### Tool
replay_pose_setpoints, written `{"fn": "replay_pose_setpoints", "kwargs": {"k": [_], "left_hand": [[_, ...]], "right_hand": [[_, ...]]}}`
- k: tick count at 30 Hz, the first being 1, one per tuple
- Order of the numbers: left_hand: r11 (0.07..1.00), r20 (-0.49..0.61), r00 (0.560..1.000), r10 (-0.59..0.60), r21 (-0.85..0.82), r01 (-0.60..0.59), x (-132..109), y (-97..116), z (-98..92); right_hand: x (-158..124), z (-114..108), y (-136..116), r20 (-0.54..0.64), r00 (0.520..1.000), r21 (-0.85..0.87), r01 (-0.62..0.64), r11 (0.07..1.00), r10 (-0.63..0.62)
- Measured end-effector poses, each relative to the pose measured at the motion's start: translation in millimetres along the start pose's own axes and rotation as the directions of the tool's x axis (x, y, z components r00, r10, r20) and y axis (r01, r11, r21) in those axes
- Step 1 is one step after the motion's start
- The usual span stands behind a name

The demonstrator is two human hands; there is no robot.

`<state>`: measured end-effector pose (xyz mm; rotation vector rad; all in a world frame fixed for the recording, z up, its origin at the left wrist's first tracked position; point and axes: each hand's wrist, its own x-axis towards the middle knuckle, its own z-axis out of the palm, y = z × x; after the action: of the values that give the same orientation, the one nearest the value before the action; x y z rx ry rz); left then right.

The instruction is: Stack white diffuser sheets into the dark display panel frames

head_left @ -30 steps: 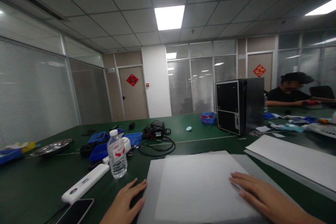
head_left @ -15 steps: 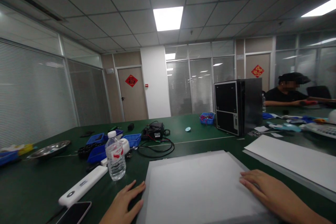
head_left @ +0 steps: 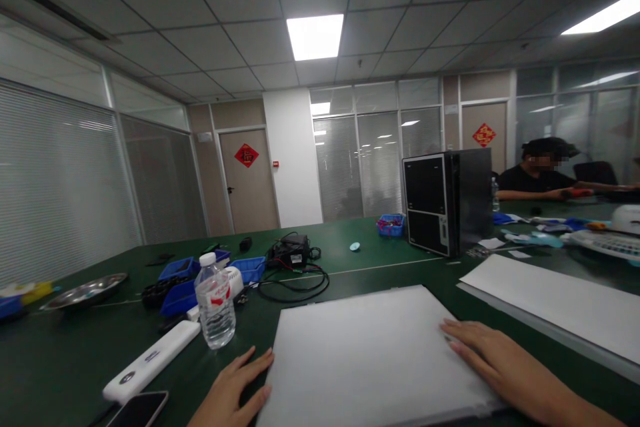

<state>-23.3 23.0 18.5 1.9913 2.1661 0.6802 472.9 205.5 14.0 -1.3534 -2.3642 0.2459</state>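
A flat white stack of large sheets [head_left: 360, 353] lies on the green table in front of me. My left hand [head_left: 235, 383] is at its left edge, fingers spread, with fingertips against the side. On the opposite side, my right hand [head_left: 487, 353] rests with its fingers stretched out over the right edge. Neither hand is wrapped round anything. A clear water bottle [head_left: 215, 303] stands upright beyond my left hand. Left of that hand lie a long white device [head_left: 153, 357] and a dark-screened phone [head_left: 140, 409].
Another white stack [head_left: 555, 307] lies to the right. Behind are a black computer tower [head_left: 447, 203], a black power adapter [head_left: 290, 251] with cables, blue bins [head_left: 250, 269] and a metal tray [head_left: 87, 291]. A person in black [head_left: 537, 177] sits at the far right.
My right hand has moved slightly left along with the right edge. The pale layer that jutted out at the stack's right side now lines up with the top sheet. The view has turned slightly.
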Motion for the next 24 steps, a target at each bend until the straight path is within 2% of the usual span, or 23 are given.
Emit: {"fn": "replay_pose_setpoints", "kwargs": {"k": [4, 12, 14, 16, 18, 20, 22, 24], "left_hand": [[1.0, -0.032, 0.999, 0.01, -0.006, -0.01, 0.9, 0.2, 2.5], [0.999, -0.019, 1.0, -0.002, 0.033, 0.003, 4.3, -4.3, 7.9], [0.998, -0.013, 1.0, -0.002, 0.057, 0.003, 6.6, -2.5, 9.7], [0.996, 0.003, 1.0, -0.007, 0.088, 0.006, 8.9, 0.2, 11.9], [0.993, 0.016, 1.0, -0.012, 0.115, 0.01, 10.8, 2.4, 14.2], [0.991, 0.022, 1.0, -0.009, 0.134, 0.006, 12.3, 3.1, 16.4], [0.989, 0.022, 1.0, 0.004, 0.145, -0.007, 13.5, 1.5, 18.7], [0.989, 0.014, 1.0, 0.021, 0.149, -0.023, 14.3, -2.1, 21.1]], "right_hand": [[7.2, 3.4, 19.4, -0.112, 0.978, -0.09, -0.186, 0.978, 0.175], [9.3, -5.8, 40.5, -0.067, 0.985, 0.042, -0.155, 0.987, 0.157], [12.7, -14.1, 61.8, -0.09, 0.985, -0.002, -0.148, 0.989, 0.147], [14.9, -23.3, 94.9, -0.174, 0.973, -0.117, -0.174, 0.978, 0.152], [13.1, -30.5, 133.1, -0.267, 0.944, -0.239, -0.259, 0.936, 0.193], [7.2, -34.4, 165.4, -0.306, 0.897, -0.288, -0.406, 0.867, 0.319], [0.4, -35.1, 183.3, -0.287, 0.853, -0.283, -0.51, 0.813, 0.435], [-3.9, -34.2, 185.3, -0.257, 0.841, -0.275, -0.536, 0.798, 0.477]]}}
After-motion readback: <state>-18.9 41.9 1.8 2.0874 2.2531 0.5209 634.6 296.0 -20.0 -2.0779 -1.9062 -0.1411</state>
